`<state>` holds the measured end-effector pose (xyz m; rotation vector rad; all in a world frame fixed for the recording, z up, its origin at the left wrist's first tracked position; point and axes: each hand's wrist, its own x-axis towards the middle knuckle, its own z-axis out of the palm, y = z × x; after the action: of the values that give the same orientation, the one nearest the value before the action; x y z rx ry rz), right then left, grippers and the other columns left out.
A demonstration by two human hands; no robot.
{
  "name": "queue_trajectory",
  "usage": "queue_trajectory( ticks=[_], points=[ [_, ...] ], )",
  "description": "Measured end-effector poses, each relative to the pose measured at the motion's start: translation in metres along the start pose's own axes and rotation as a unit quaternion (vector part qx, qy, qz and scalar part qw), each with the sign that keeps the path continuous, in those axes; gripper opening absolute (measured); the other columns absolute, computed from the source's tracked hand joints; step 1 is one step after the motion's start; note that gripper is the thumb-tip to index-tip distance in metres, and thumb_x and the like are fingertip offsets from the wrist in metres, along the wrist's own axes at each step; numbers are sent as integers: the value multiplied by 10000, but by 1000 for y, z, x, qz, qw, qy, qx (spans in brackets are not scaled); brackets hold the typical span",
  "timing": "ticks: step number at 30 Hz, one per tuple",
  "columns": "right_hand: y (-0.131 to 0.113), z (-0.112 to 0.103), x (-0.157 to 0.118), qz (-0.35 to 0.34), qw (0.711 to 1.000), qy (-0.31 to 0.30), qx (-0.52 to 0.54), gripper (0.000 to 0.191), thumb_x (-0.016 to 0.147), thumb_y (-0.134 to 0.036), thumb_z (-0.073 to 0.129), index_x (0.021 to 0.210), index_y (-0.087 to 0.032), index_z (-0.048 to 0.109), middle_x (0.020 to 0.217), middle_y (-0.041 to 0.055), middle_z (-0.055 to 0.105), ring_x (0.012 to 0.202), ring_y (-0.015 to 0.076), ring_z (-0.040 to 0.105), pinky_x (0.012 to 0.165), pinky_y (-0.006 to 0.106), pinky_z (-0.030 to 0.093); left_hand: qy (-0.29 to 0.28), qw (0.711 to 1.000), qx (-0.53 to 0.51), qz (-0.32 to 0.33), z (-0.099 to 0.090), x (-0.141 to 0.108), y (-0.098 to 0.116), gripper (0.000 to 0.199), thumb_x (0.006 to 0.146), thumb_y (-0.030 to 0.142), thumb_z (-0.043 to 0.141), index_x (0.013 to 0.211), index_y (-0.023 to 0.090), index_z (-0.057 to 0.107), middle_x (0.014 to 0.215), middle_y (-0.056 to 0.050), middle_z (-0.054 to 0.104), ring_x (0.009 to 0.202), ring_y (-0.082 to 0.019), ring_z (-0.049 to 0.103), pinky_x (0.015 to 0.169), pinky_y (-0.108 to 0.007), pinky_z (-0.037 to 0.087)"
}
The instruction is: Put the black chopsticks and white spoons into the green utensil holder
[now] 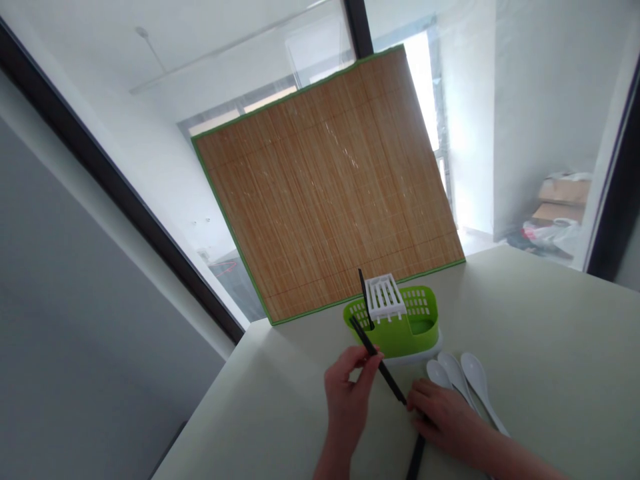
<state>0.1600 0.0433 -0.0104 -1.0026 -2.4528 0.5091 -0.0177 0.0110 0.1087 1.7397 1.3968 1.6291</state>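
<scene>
My left hand (350, 383) pinches a pair of black chopsticks (390, 380) near their middle, thumb and fingers closed on them. They slant from the front of a green plastic cutlery holder (410, 337) down toward my right hand (443, 413). The fingers of that hand are curled at the chopsticks' lower tips; their exact grip is partly hidden. From beneath it, more black chopsticks (416, 459) stick out on the table. Another black chopstick (364, 293) stands upright in the holder's left part, beside a white slotted rack (384, 295).
Several white spoons (475, 373) lie right of the holder, partly covered by my right hand and forearm. Behind the holder, a bamboo mat (325, 187) with green edging leans against a glass pane. The white table (550, 347) ends along a slanting left edge.
</scene>
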Motion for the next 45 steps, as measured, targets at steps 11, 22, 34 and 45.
queue_trajectory(
  ticks=[11,22,34,45],
  points=[
    [-1,-3,1,-10,1000,-18,4,109,748,-135,522,777,-207,599,847,22,597,819,170,550,693,250,372,255,962,-8,100,-29,118,-1,290,743,389,685,934,173,714,868,-44,725,782,-158,672,724,-283,560],
    [-3,-6,1,-14,1000,-23,-1,92,765,-156,530,781,-207,604,851,24,610,818,172,560,689,256,374,29,987,132,-84,15,160,-86,233,729,310,680,859,123,729,792,-100,732,717,-188,681,681,-289,525],
    [-6,-9,2,-18,999,-29,-25,93,768,-153,526,788,-207,599,847,25,608,826,180,556,686,260,386,-35,974,140,-177,19,157,-100,312,626,436,738,715,137,746,682,-95,699,667,-221,647,585,-294,476],
    [-7,-8,2,-17,999,-28,-29,105,781,-155,514,786,-203,607,838,29,615,821,179,562,686,264,388,-44,982,29,-182,23,160,-109,438,622,508,729,806,111,738,774,-120,706,661,-190,645,617,-299,503]
  ],
)
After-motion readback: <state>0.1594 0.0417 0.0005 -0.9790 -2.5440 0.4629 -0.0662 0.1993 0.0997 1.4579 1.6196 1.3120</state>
